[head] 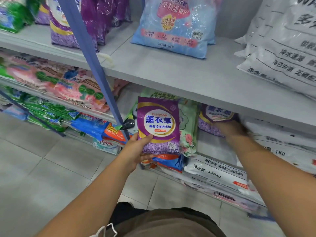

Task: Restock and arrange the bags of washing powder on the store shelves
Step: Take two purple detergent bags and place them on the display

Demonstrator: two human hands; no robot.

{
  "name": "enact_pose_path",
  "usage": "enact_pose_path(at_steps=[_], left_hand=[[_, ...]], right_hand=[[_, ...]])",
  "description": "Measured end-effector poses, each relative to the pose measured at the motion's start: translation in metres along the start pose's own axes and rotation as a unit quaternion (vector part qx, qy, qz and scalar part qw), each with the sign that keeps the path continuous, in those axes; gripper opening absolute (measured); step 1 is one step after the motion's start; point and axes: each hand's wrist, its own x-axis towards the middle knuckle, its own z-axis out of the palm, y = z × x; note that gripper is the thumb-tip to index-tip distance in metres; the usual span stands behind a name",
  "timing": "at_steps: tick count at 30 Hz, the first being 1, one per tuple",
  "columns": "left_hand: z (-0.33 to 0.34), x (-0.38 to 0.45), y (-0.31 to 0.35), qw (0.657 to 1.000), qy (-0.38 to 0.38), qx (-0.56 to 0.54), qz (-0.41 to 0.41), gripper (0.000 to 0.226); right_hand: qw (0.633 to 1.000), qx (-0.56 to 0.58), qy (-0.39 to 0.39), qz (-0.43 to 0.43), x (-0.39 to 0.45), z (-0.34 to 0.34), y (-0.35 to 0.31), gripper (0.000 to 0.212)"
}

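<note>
Two purple washing powder bags at the middle shelf

A glossy purple plastic bag of washing powder [158, 124] with a white oval label and blue lettering stands upright, front facing out, before the grey metal shelf [179, 74], held at its lower left corner. A second matching purple bag [216, 117] lies tilted under that shelf, to the right, partly shadowed, beside a pale green floral bag [189, 127].

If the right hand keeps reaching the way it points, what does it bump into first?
The right hand already touches a purple bag on the lower shelf, so it would push that. What lies behind the bag is hidden in shadow.
</note>
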Motion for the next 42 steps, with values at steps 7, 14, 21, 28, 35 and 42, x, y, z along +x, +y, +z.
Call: enact_pose_path(at_steps=[7, 14, 21, 28, 35, 42], left_hand=[[-0.006, -0.003, 0.013, 0.999, -0.010, 0.015, -0.026, 0.054], [-0.025, -0.004, 0.024, 0.995, -0.078, 0.038, -0.053, 0.030], [-0.045, 0.003, 0.039, 0.989, -0.123, 0.080, -0.017, 0.033], [-0.080, -0.016, 0.052, 0.980, -0.139, 0.113, 0.084, 0.037], [-0.124, -0.076, 0.048, 0.987, -0.073, 0.071, 0.121, 0.038], [-0.180, -0.155, 0.044, 0.988, 0.004, 0.021, 0.153, 0.034]], right_hand=[[0.948, 0.257, -0.147, 0.119, -0.028, -0.025, -0.004, 0.052], [0.961, 0.194, -0.140, 0.141, -0.081, -0.031, -0.014, 0.070], [0.978, 0.187, -0.092, 0.029, -0.173, -0.027, -0.024, 0.049], [0.971, 0.226, -0.079, -0.026, -0.236, -0.020, -0.035, 0.033], [0.923, 0.325, -0.202, -0.038, -0.280, 0.001, -0.047, 0.034], [0.866, 0.372, -0.322, -0.089, -0.313, 0.021, -0.075, 0.049]])
